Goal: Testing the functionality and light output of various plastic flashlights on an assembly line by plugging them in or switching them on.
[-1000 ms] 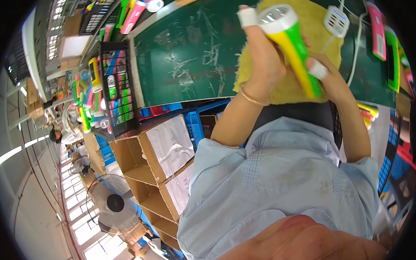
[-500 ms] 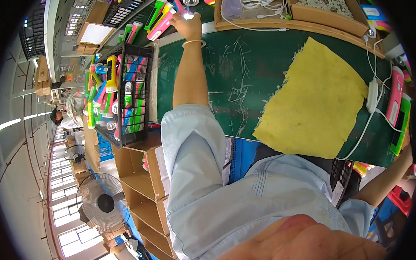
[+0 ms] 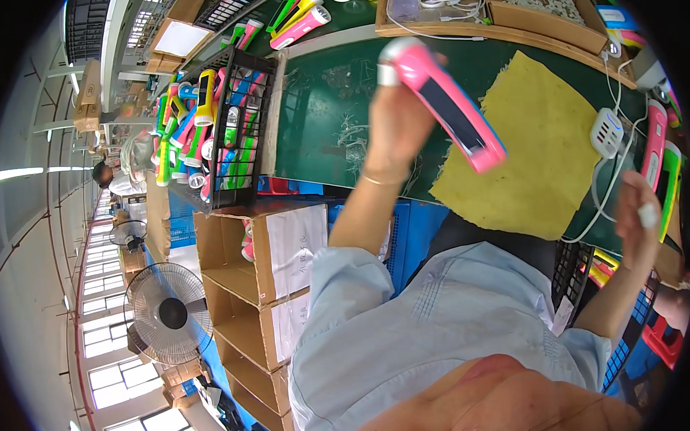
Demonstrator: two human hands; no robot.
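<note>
My left hand [image 3: 404, 122] is closed around a pink flashlight [image 3: 451, 109] with a blue edge and a long dark panel. It holds the flashlight tilted above the green table, beside a yellow cloth [image 3: 521, 156]. Past the cloth's right edge, my right hand [image 3: 638, 217] is raised with nothing in it, its fingers apart and slightly bent. Close to it are a white charging hub [image 3: 607, 133] with cables, a pink flashlight [image 3: 653, 148] and a green one [image 3: 669, 193]. White wraps cover a finger on each hand.
A black crate [image 3: 240, 135] full of colourful flashlights stands left of the table. More flashlights [image 3: 296, 19] lie at the far edge. A wooden tray [image 3: 491, 35] holds cables and small pale parts. Cardboard shelves [image 3: 237, 284] and a fan [image 3: 172, 313] are at the left.
My left hand has come back from the far edge, bringing the pink flashlight over the table towards the cloth. My right hand has risen into view beside the charging hub.
</note>
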